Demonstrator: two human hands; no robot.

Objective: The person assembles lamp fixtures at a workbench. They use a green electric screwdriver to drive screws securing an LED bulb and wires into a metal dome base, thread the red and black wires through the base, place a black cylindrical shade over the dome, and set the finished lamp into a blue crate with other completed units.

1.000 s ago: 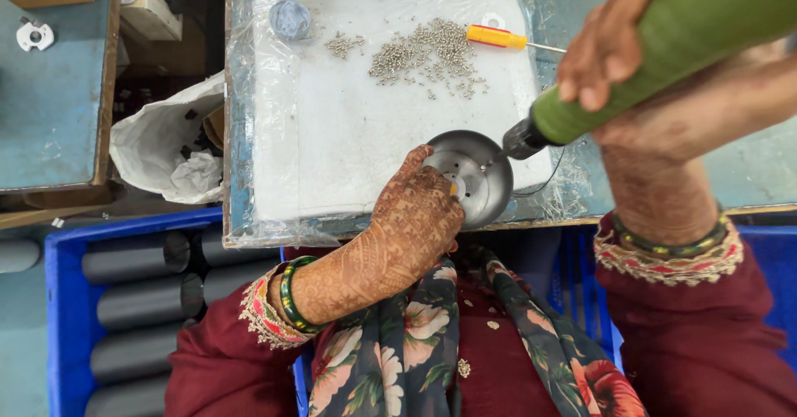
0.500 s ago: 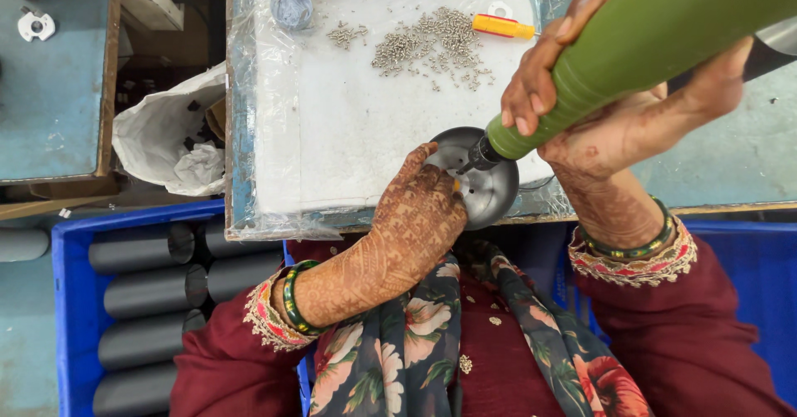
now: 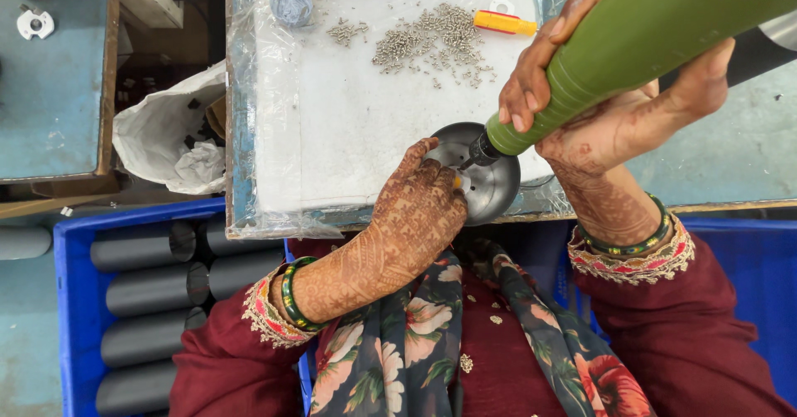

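- Two hands work over a counter (image 3: 747, 160), seen from above the person's own lap, where a maroon garment and a floral scarf (image 3: 415, 342) fill the near edge.
- Blue crate (image 3: 75, 301) at the near left holds dark grey cylinders (image 3: 145, 288) lying on their sides.
- Left hand (image 3: 419, 209), patterned with henna, curls its fingers over the near rim of a round metal disc (image 3: 490, 180) at the counter's front edge.
- Right hand (image 3: 598, 110) wraps closed around a green power screwdriver (image 3: 647, 43), whose dark tip touches the disc's middle.
- White plastic-covered tray (image 3: 332, 118) lies under the disc.
- Small silver screws (image 3: 427, 43) sit heaped at the tray's far side, beside a yellow-handled tool (image 3: 502, 23).
- White crumpled bag (image 3: 170, 135) sits left of the tray.
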